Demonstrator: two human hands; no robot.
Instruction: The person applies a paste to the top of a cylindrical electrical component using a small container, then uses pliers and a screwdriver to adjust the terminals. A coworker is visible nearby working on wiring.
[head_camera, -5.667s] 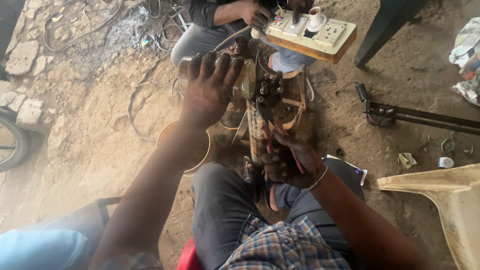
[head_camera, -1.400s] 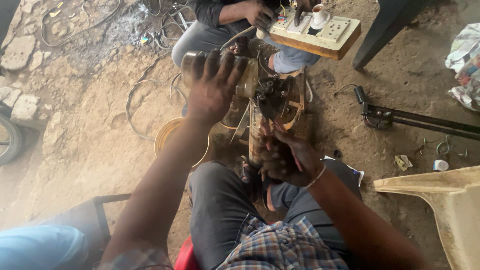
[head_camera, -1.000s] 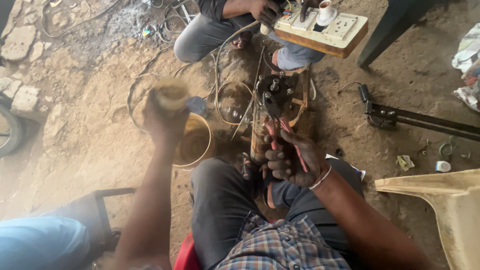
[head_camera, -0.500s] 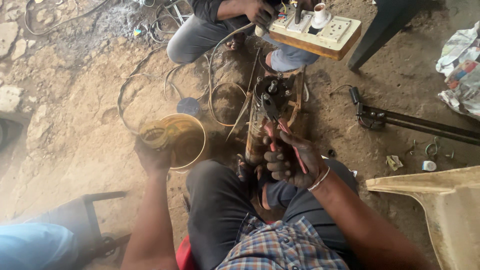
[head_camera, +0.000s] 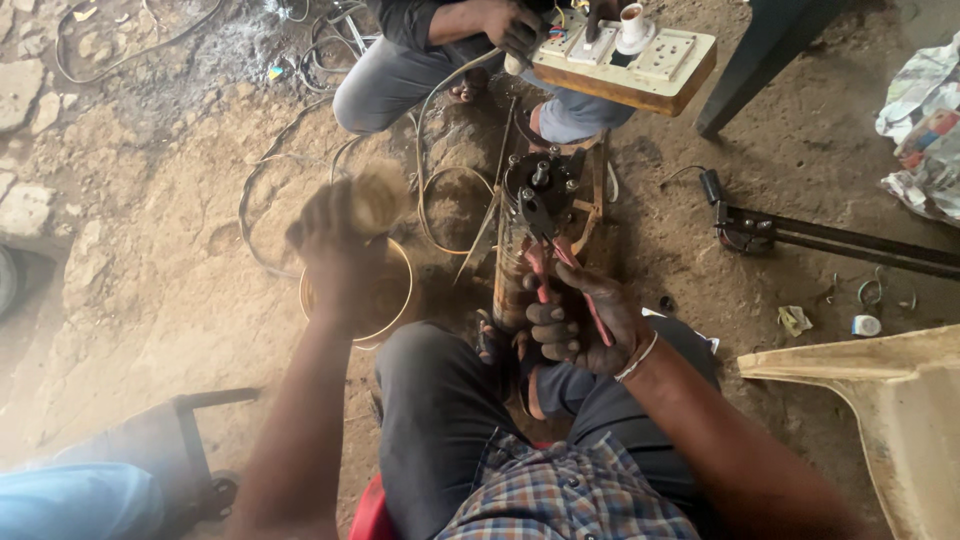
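My right hand (head_camera: 580, 322) is closed around red-handled pliers (head_camera: 540, 240), whose jaws rest at the top of a rusty cylindrical motor (head_camera: 528, 215) standing on the dirt between my knees. My left hand (head_camera: 335, 255) is blurred with motion and hovers over a round yellow-rimmed bowl (head_camera: 395, 310) left of the motor. It grips a small tan roundish object (head_camera: 380, 195); what that object is cannot be made out. Across from me a crouching person's hand (head_camera: 505, 25) holds a wooden switchboard with sockets (head_camera: 640, 60) just above the motor.
Loops of wire (head_camera: 440, 200) lie on the dirt beside the motor. A long black metal tool (head_camera: 820, 240) lies at the right, a cream plastic chair (head_camera: 880, 400) at the lower right, a dark stool (head_camera: 190, 440) at the lower left, and crumpled cloth (head_camera: 925, 110) at the top right.
My left hand left the top of the motor, dropped to the bowl at the left, and has now risen above it with the tan object. My right hand stayed on the pliers.
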